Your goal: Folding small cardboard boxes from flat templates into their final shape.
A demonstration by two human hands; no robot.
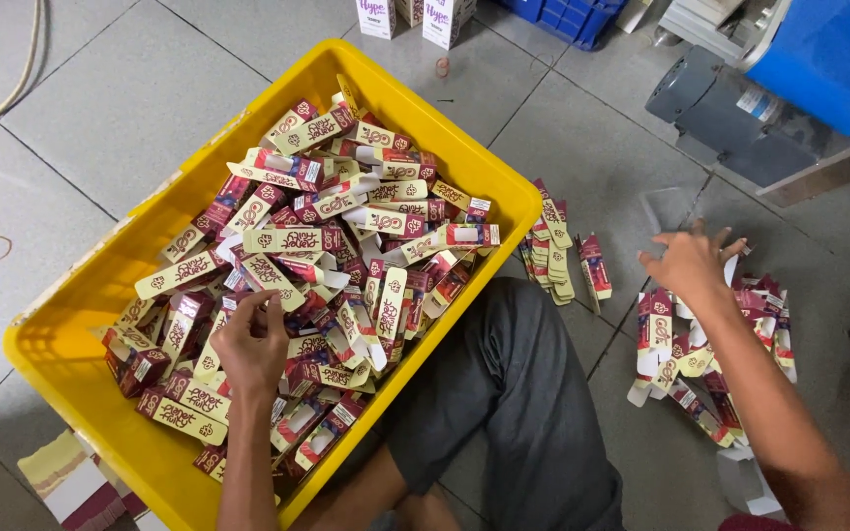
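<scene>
I see left hand (251, 346) in the yellow crate (81, 369), fingers pinching one carton (266, 277); right hand (691, 264) spread open on the pile (710, 344) right of crate. I'd lift single cartons.

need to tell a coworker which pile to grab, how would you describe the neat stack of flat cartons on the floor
Start at the big yellow crate full of jumbled maroon cartons. Just off its right corner, on the grey floor tiles, sits the short stack of flat cartons. Unlike the loose heap farther right under the right hand, these lie flattened and overlapped in one tidy row.
</scene>
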